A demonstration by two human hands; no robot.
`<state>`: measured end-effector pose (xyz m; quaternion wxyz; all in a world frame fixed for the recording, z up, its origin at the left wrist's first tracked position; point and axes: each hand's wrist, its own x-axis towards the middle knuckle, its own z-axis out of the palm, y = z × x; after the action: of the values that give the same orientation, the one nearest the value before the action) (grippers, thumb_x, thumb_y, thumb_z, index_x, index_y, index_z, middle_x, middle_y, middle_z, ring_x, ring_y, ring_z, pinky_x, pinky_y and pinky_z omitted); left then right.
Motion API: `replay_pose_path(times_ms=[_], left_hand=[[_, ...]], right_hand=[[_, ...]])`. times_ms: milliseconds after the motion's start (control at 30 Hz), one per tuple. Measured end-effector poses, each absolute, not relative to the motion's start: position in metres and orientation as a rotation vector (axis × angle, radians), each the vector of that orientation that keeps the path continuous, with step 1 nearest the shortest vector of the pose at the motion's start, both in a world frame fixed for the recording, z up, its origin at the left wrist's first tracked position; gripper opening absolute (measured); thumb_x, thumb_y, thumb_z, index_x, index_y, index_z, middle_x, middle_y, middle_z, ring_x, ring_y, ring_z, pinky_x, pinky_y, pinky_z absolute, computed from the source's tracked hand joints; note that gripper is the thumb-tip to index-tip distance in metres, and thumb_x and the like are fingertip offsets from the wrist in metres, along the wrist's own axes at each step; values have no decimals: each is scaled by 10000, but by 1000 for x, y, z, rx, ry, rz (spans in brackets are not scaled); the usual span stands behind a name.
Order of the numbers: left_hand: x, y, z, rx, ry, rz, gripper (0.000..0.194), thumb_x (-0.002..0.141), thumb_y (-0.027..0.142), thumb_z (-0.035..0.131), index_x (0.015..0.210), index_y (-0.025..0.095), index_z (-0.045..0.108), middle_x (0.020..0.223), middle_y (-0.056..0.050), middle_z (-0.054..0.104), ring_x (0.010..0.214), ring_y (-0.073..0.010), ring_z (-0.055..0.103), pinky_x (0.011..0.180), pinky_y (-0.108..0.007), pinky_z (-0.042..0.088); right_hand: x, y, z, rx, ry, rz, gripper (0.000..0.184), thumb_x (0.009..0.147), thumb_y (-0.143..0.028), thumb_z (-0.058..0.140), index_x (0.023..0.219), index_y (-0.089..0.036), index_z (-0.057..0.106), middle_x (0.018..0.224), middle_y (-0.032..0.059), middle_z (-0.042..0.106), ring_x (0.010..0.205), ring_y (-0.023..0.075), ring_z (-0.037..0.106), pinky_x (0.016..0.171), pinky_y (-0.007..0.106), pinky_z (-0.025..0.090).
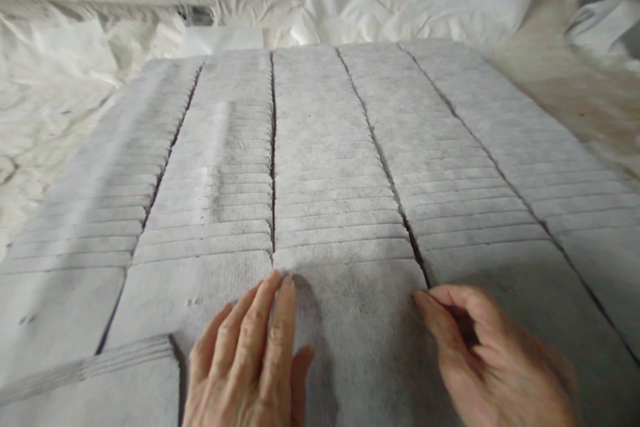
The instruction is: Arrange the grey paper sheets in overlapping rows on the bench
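Overlapping grey felt-like sheets lie in several long columns across the surface. My left hand [250, 353] rests with its fingers stretched out, fingertips on the upper left corner of the front sheet [365, 327] in the middle column. At that sheet's right edge, beside the dark gap between columns, my right hand [493, 353] pinches the edge between thumb and forefinger. The lower part of the sheet runs out of view. Left of my left hand lies a small stack of similar grey sheets [125, 383], its layered edges showing.
Crumpled whitish plastic sheeting [360, 0] lies along the far side and at the left. A brownish floor [560, 73] shows at the right, with a piece of white sheeting [605, 23] on it. Narrow dark gaps separate the columns.
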<state>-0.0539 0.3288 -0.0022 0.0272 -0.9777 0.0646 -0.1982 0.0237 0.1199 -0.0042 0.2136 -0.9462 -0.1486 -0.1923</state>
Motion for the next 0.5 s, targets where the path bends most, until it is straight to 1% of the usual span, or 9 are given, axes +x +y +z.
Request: replay_pose_path(times_ms=[100,167,233,333,367,433,500], left_hand=[[-34,338,7,-3069,214,-536,449,859,199,497,1297,117,437,1225,-99,574,1024,-241,530,763,-387,435],[-22,339,12,-3176,125,-473,372,849,166,471,1221,160,462,1072,-77,612,895,-230,551,693,-395,431],[-14,339,17,-3291,33,-427,281,820,147,469,1098,186,473,900,-39,612,783,-221,558,638,-391,419],[-7,342,20,-3412,-34,-381,30,823,200,480,849,213,484,716,10,563,668,-201,542,587,-363,401],[-6,343,20,-3438,-62,-375,54,836,229,481,784,217,484,676,22,545,640,-189,531,578,-350,398],[-5,346,21,-3492,-119,-370,178,859,273,474,689,218,477,618,38,517,600,-161,510,564,-321,390],[-4,347,20,-3518,-178,-375,203,863,290,470,675,218,492,608,47,520,595,-147,511,569,-308,386]], right_hand=[[24,120,-7,-2682,-427,-580,405,1055,-449,300,824,-205,527,612,-60,543,446,145,540,380,243,367],[24,121,-8,-2696,-416,-602,422,1053,-446,282,806,-203,523,599,-56,536,441,152,539,375,247,372],[25,122,-7,-2693,-406,-614,430,1050,-439,271,792,-202,520,597,-52,536,437,152,537,364,245,373],[25,122,-6,-2656,-392,-621,408,1050,-436,293,804,-204,522,599,-54,539,439,147,540,351,239,359],[25,121,-5,-2646,-399,-606,394,1050,-439,308,817,-207,525,605,-57,542,444,144,542,350,236,355],[24,120,-6,-2627,-407,-562,362,1050,-437,334,843,-214,530,618,-64,548,446,137,543,357,229,358],[24,118,-6,-2608,-403,-540,351,1052,-433,339,849,-215,526,612,-66,540,432,130,531,365,226,363]])
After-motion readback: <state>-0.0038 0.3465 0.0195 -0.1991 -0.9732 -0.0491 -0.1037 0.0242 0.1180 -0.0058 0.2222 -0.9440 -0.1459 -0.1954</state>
